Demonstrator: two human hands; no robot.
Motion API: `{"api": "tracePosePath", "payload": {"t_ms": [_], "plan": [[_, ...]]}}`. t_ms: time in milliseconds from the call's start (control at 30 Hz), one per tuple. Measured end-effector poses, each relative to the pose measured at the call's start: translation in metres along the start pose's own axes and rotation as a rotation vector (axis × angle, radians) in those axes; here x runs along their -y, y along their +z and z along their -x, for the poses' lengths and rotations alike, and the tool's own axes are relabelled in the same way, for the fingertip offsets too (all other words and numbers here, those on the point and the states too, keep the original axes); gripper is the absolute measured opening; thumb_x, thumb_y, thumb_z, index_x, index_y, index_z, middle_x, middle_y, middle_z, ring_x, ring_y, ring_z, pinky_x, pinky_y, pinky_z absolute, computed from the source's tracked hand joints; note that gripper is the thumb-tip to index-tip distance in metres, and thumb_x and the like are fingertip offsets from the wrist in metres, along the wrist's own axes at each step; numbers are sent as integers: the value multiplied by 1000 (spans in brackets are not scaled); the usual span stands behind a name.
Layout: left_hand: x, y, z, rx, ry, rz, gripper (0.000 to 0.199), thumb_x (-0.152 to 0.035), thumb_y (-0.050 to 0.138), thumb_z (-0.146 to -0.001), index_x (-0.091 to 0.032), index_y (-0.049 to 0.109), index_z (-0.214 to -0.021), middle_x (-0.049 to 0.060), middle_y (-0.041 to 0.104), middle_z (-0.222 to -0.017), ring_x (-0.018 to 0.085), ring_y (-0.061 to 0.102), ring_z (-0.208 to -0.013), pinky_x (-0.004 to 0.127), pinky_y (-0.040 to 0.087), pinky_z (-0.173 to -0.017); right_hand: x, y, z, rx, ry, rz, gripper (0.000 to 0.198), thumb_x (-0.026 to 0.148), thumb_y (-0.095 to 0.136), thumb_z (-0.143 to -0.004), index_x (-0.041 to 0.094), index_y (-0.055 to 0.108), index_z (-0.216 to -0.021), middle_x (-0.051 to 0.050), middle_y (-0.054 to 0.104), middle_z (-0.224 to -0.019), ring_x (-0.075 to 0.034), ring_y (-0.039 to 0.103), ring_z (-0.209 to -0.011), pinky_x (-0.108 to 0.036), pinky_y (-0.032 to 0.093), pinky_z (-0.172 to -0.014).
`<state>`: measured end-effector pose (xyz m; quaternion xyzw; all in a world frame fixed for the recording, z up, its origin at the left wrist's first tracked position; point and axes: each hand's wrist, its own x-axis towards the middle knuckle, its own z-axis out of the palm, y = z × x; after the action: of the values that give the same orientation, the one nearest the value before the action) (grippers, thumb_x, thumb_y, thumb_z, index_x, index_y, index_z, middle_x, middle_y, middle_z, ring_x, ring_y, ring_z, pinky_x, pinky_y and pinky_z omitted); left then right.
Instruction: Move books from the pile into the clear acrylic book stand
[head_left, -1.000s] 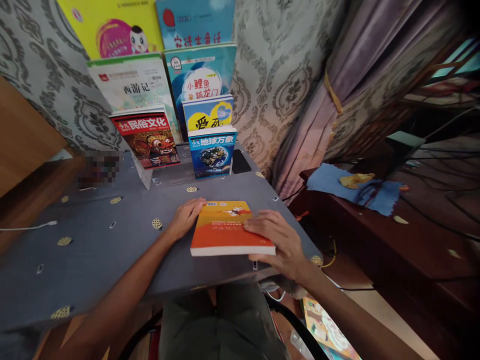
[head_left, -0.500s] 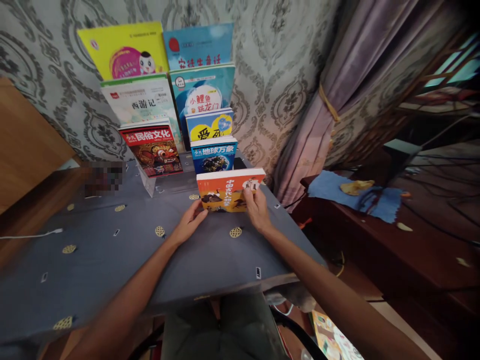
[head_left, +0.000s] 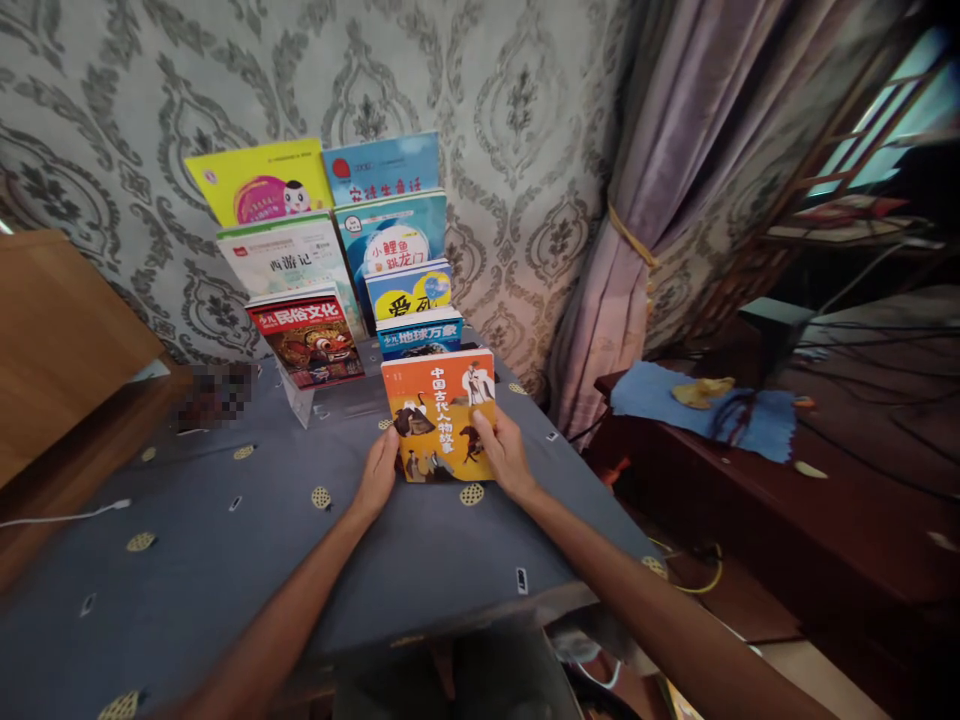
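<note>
An orange book [head_left: 429, 415] with Chinese lettering and drawn figures faces me, held upright above the table. My left hand [head_left: 378, 472] is closed along its left edge, with the fingers mostly hidden behind. On the right edge my right hand [head_left: 508, 455] grips it, thumb across the cover. Just behind it, a blue book with an Earth picture [head_left: 420, 335] is partly covered. Further books rise in two columns on a clear stand [head_left: 300, 402]: a red one [head_left: 319, 342], a pale green one [head_left: 289, 262], a yellow one [head_left: 259, 180] and several blue ones.
A grey patterned cloth covers the table [head_left: 247, 570]. A white cable [head_left: 75, 515] lies at the left, near a wooden panel [head_left: 67, 330]. To the right are a curtain [head_left: 607, 300] and a dark red bench [head_left: 720, 520] with a blue cloth [head_left: 637, 395] on it.
The orange book has tilted up, so its full cover now faces me. Both hands still hold its sides, the left now closer against the edge. My view has tipped upward.
</note>
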<state>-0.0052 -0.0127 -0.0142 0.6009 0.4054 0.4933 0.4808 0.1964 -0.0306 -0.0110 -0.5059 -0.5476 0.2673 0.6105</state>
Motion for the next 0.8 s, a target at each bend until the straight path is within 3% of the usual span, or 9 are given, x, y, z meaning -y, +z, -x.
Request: {"api": "tracePosePath", "payload": {"t_ms": [133,333,600,800], "plan": [[-4,10,-1,-90,-100,155,67,-76,53,-84,-17,74,-107,10,77,-109,28,67,-110,39,50,-101,-2,3,3,-5,53,-4,59,76,43,-87,20,63,-87,-5,69,-76,-21,62,-68,-31,51,-61],[4,19,-2,-291,-298,263,67,-76,58,-81,-15,73,-103,13,78,-104,29,74,-97,40,58,-88,-2,6,13,86,231,-115,65,80,40,-86,20,66,-85,-6,73,-76,-26,71,-75,-35,56,-66],[19,15,-2,-254,-387,359,61,-72,58,-85,-16,69,-105,12,78,-103,26,76,-89,38,61,-80,-11,16,13,114,387,-265,65,81,47,-81,20,64,-93,-7,75,-80,-26,73,-71,-37,59,-63],[26,17,-4,-175,-298,251,56,-70,58,-85,-18,64,-106,10,77,-102,25,75,-88,35,59,-77,-20,5,7,22,267,-107,56,73,55,-79,21,66,-97,-3,74,-81,-23,70,-73,-32,56,-63]]}}
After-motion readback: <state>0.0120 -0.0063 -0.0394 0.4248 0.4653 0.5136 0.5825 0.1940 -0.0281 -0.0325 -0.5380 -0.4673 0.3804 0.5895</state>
